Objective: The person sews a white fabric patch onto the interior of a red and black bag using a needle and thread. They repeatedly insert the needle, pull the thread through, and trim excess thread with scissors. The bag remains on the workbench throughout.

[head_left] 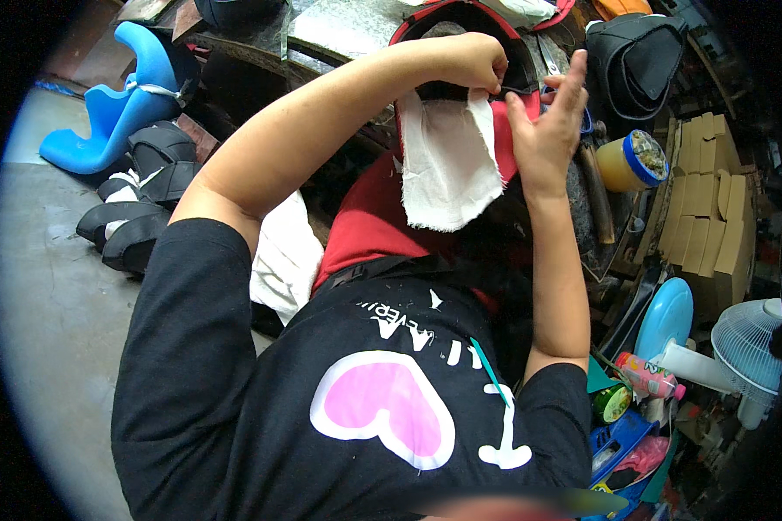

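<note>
My left hand (482, 65) is closed, its fingers pinched at the upper corner of a white cloth (450, 169) with frayed edges. The cloth hangs over my lap from a red-and-black curved piece (506, 143), whose black hollow lies partly behind my left hand. To the right, my right hand (547, 130) is raised with thumb and fingers stretched apart, and I see nothing held in it. Behind its fingers lies what looks like a pair of scissors (549, 57), partly hidden. Red fabric (369, 213) covers my lap.
A worktable (347, 26) stands ahead. On the right are black shaped pieces (636, 65), a blue-lidded jar (630, 162), cardboard boxes (708, 208), a fan (747, 347) and a pink bottle (647, 375). Left, a blue form (117, 108) and black padded pieces (139, 226) lie near the floor.
</note>
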The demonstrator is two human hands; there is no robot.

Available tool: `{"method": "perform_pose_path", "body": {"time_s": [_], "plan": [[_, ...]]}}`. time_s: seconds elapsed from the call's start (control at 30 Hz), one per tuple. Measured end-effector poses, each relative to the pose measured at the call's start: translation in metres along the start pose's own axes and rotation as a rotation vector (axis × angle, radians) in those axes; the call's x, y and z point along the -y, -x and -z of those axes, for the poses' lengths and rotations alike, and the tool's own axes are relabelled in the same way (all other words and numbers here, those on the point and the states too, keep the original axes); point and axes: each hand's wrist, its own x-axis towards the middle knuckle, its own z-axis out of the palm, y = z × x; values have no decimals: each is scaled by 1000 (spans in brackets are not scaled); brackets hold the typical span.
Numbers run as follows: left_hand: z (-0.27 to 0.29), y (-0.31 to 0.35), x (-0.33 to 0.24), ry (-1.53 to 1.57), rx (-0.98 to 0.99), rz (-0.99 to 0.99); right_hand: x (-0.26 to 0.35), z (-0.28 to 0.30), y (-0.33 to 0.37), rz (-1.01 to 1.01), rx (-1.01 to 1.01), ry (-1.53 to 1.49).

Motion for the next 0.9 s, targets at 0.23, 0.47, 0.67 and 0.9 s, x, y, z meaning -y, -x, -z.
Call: {"method": "perform_pose_path", "body": {"time_s": [0.23, 0.47, 0.67, 0.9], "plan": [[0, -8, -3, 118, 6, 148, 45, 9, 6, -64, 290, 37], [-4, -12, -3, 140, 22, 174, 8, 26, 12, -437, 284, -222], [-3, 2, -3, 90, 36, 33, 5, 27, 8, -499, 370, -183], [-18, 0, -11, -175, -51, -114, 2, 16, -8, -458, 362, -52]]}}
